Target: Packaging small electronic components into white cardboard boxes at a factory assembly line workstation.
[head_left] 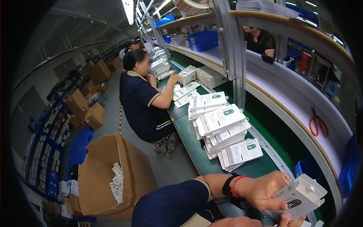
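Note:
My left hand (264,189), with a black watch and a red cord at the wrist, grips a small white box (304,196) with a hang tab and green-and-black print, low at the right over the green table (193,140). My right hand (291,221) comes in at the bottom edge, mostly cut off. Its fingers hold the box from below. A leaning stack of flat white printed packages (223,128) lies on the table just beyond my hands.
A seated co-worker in a dark blue shirt (145,98) handles packages farther along the table. On the floor to the left, an open cardboard carton (102,181) holds small white packs. Red scissors (318,125) lie on the white shelf. Blue bins (204,39) stand at the back, and another person (261,39) is behind the shelf.

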The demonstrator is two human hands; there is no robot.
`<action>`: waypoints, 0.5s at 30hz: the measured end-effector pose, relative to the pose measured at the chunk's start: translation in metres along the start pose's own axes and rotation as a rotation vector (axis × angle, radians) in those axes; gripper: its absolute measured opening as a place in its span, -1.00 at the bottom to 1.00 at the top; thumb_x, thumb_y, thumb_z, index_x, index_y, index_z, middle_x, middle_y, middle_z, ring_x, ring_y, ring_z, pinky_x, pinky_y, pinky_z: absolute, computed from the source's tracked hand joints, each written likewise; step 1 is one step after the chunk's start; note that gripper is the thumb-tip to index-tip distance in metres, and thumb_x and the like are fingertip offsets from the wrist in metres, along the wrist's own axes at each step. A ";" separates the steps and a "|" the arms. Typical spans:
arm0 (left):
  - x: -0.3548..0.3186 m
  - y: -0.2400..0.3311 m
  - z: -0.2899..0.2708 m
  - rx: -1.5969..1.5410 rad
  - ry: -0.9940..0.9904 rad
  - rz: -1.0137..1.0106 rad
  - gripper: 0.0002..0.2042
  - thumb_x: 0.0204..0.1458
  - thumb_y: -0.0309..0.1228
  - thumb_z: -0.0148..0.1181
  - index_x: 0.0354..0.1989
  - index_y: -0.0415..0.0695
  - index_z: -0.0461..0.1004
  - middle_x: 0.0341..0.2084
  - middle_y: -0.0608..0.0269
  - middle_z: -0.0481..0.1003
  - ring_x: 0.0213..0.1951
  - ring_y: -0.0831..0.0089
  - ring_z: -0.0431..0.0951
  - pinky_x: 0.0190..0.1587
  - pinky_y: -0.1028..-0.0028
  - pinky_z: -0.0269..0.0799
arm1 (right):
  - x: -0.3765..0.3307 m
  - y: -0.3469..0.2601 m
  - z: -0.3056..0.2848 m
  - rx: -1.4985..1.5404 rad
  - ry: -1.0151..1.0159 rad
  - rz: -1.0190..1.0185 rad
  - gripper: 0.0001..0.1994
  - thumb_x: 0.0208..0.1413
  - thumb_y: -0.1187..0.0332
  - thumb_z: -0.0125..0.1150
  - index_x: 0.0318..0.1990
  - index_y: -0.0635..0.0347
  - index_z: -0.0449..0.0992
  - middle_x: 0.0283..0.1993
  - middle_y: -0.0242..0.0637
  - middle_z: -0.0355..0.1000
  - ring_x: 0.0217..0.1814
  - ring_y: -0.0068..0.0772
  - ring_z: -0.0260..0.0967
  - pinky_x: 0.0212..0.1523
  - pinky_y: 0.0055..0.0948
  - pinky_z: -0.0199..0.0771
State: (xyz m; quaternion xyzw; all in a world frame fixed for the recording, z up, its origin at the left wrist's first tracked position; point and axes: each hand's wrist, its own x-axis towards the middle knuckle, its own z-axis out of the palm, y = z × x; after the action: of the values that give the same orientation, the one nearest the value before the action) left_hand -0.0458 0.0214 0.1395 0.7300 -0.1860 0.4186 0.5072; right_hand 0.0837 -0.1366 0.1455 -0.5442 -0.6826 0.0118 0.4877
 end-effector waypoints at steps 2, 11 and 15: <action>0.000 0.000 0.001 -0.003 0.009 0.005 -0.58 0.11 -0.14 0.07 -0.64 -0.25 0.39 -0.67 0.05 0.41 -0.59 0.05 0.38 -0.38 0.27 0.28 | -0.001 0.000 -0.001 0.001 -0.007 0.003 -0.81 -0.14 0.46 0.29 -0.31 0.31 0.60 -0.26 0.00 0.52 -0.15 0.06 0.46 0.07 -0.06 0.31; -0.006 -0.010 0.006 -0.044 0.018 0.074 -0.67 0.01 -0.20 0.21 -0.49 -0.27 0.37 -0.63 0.07 0.37 -0.61 0.17 0.24 -0.45 0.31 0.13 | 0.016 0.033 -0.013 -0.098 -0.110 -0.419 -0.80 -0.14 0.46 0.29 -0.29 0.31 0.60 -0.24 0.01 0.52 -0.13 0.08 0.46 0.08 -0.05 0.29; -0.008 -0.012 0.003 -0.028 0.014 0.041 -0.67 0.02 -0.21 0.21 -0.50 -0.27 0.37 -0.63 0.06 0.37 -0.61 0.15 0.26 -0.45 0.30 0.14 | 0.003 -0.003 0.000 0.011 -0.010 0.010 -0.82 -0.14 0.47 0.29 -0.32 0.31 0.60 -0.26 -0.01 0.52 -0.16 0.07 0.46 0.07 -0.05 0.30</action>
State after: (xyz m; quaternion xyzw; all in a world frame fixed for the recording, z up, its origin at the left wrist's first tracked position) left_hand -0.0413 0.0224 0.1257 0.7159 -0.2031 0.4314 0.5100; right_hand 0.0819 -0.1359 0.1493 -0.5447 -0.6822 0.0209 0.4872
